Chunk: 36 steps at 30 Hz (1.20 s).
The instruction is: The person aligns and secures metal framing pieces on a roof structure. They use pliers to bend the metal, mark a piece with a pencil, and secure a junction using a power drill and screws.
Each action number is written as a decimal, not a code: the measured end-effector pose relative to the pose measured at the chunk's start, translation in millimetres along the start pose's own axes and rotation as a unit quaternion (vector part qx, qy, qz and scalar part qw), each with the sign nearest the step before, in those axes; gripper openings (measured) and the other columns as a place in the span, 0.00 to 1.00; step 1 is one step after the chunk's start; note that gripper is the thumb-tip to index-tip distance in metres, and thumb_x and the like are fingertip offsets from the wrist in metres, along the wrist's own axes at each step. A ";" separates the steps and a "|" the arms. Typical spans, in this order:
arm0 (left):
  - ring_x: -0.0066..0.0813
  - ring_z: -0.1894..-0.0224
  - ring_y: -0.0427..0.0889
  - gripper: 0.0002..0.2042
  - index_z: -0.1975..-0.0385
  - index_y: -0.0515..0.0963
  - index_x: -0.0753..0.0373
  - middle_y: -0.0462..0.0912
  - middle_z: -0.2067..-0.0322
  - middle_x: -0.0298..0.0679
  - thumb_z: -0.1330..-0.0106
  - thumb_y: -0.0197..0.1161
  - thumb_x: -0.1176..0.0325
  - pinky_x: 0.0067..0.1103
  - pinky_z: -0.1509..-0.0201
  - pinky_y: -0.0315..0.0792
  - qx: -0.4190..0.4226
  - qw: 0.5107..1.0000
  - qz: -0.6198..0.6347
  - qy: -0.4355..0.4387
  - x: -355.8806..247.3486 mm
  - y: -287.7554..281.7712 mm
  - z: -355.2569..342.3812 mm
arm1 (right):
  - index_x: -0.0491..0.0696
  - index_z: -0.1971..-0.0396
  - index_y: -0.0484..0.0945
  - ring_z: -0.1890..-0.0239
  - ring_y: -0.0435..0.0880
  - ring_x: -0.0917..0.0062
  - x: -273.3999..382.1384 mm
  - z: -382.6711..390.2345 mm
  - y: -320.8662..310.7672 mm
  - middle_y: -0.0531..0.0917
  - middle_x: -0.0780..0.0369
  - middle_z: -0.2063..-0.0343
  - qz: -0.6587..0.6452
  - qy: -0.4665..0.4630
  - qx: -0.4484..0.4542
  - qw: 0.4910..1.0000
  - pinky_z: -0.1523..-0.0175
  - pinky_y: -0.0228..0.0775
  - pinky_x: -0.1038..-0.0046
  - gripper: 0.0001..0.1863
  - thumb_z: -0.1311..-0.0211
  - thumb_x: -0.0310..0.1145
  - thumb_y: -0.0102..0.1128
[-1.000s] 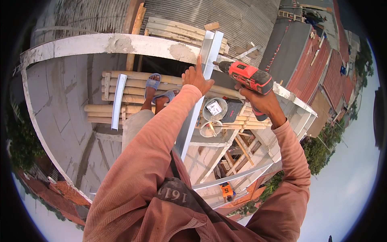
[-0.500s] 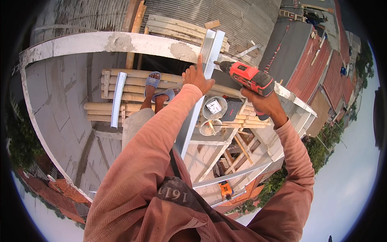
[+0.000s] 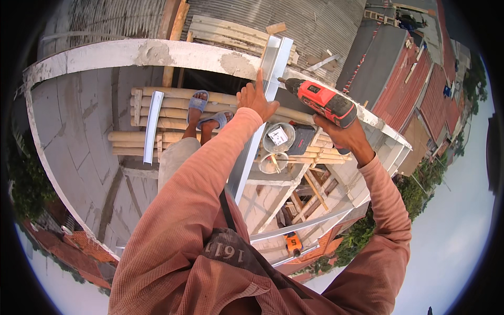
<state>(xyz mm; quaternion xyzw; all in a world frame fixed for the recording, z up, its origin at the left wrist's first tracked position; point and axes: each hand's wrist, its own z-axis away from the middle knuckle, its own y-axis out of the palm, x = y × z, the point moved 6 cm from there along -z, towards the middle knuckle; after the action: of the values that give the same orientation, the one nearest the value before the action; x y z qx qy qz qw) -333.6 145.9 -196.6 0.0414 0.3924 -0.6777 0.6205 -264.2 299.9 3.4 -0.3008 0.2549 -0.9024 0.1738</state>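
Observation:
A long silvery metal channel [image 3: 279,60] runs from the white wall's top edge back toward my body. My left hand [image 3: 255,101] grips it near its far end, with the index finger stretched along it and the thumb lying across. My right hand [image 3: 344,136] is closed around the handle of a red and black cordless drill [image 3: 323,101]. The drill points left, its tip close to the channel's right side. Whether the tip touches the metal, I cannot tell.
My sandalled feet stand on bamboo poles [image 3: 173,112] below. A shorter metal channel [image 3: 153,128] leans there. Two buckets [image 3: 275,164] and a dark case [image 3: 300,140] sit right of the long channel. A curved white wall edge [image 3: 126,52] borders corrugated roofing [image 3: 320,31]. A person in orange [image 3: 293,242] is farther down.
The view has shifted very slightly. Both hands, the drill and the long channel keep nearly the same places, with the drill tip still beside the channel.

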 end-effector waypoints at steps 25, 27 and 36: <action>0.50 0.43 0.71 0.56 0.21 0.35 0.51 0.70 0.47 0.53 0.43 0.70 0.50 0.43 0.35 0.59 0.017 1.000 0.003 0.003 0.8 -0.3 -0.8 | 0.52 0.39 0.74 0.67 0.86 0.57 19.3 -5.2 -4.3 0.87 0.54 0.68 0.040 -0.098 -0.003 0.994 0.57 0.77 0.64 0.32 0.48 0.32 0.72; 0.50 0.42 0.71 0.56 0.21 0.35 0.51 0.70 0.47 0.53 0.43 0.70 0.50 0.43 0.35 0.59 0.015 1.000 0.006 0.004 0.8 -0.5 -1.1 | 0.52 0.39 0.74 0.66 0.86 0.56 14.0 -5.6 -5.5 0.87 0.54 0.68 0.019 -0.070 0.008 0.997 0.56 0.77 0.62 0.33 0.49 0.33 0.72; 0.51 0.41 0.69 0.57 0.21 0.36 0.51 0.70 0.46 0.53 0.45 0.70 0.51 0.44 0.34 0.58 0.009 1.000 0.017 -0.001 2.0 2.0 -1.4 | 0.46 0.48 0.81 0.60 0.84 0.70 32.7 -4.8 -4.7 0.87 0.58 0.58 0.066 -0.003 0.038 0.997 0.48 0.75 0.69 0.21 0.42 0.33 0.70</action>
<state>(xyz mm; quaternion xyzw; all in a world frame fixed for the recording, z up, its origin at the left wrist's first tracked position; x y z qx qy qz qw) -333.0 145.3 -199.6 0.0527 0.3851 -0.6705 0.6319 -292.8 290.1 17.6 -0.2791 0.2396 -0.8971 0.2447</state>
